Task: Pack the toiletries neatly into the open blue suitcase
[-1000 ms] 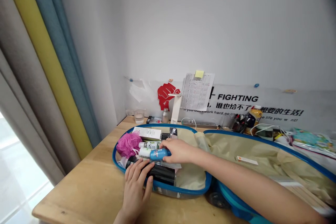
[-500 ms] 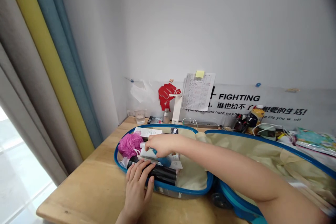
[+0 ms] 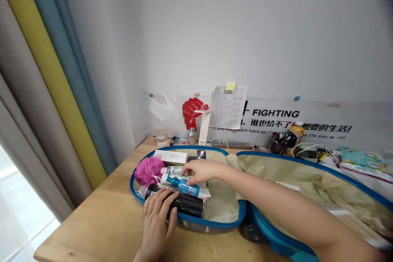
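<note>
My left hand (image 3: 158, 215) lies with outstretched fingers over a black cylinder (image 3: 188, 204) along the near side of a suitcase half. The cylinder's left part is partly covered by these fingers. Above the middle of the same half hovers my right hand (image 3: 199, 171), its thumb and forefinger apart beside a blue bottle (image 3: 188, 187). Whether its fingertips touch the bottle is hard to tell. A clear-and-white labelled bottle (image 3: 175, 170) lies just behind the blue one. To the left sits a pink mesh bath puff (image 3: 150, 170), and behind is a white box (image 3: 170, 156).
The open blue-rimmed suitcase (image 3: 219, 225) spreads across the wooden table (image 3: 101, 213); its right half (image 3: 276, 168) holds a few flat items. Along the wall stand a glass (image 3: 161, 137), a white lamp (image 3: 203, 129), a power strip (image 3: 231, 145) and a yellow-labelled bottle (image 3: 296, 133).
My right hand has shifted right and off the bottles, so more of the blue bottle and the labelled bottle shows. My left hand stays on the black cylinder. The view has turned slightly.
</note>
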Action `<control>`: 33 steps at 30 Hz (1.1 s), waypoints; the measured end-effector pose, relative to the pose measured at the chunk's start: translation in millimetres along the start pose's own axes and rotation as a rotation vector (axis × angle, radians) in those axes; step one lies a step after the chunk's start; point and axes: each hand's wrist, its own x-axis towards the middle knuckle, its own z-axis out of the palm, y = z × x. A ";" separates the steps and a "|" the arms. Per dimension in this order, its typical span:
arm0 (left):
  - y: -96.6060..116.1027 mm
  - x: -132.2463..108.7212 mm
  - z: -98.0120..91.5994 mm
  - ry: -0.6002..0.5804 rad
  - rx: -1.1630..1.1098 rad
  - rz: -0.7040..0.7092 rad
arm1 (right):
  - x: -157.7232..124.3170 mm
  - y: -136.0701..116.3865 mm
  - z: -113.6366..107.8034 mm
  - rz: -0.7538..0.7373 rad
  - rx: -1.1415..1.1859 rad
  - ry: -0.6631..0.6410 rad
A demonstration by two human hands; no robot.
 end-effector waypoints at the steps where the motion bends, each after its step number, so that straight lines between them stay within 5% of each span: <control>1: 0.3 0.5 -0.1 0.007 0.003 0.004 | -2.7 -0.1 3.5 -0.012 -0.003 -0.015; 9: -1.1 -4.5 3.9 0.019 0.043 0.030 | 3.5 -13.7 26.7 -0.063 -0.025 0.074; 20: -5.6 1.3 7.4 -0.102 0.135 0.067 | 10.5 -17.4 21.8 -0.080 0.033 0.139; 28: -2.8 8.9 1.4 -0.159 0.114 0.013 | -41.2 33.2 -21.9 0.105 0.147 0.288; 33: 1.0 16.7 -1.7 -0.208 0.129 -0.026 | -98.2 70.5 -27.4 0.265 0.142 0.332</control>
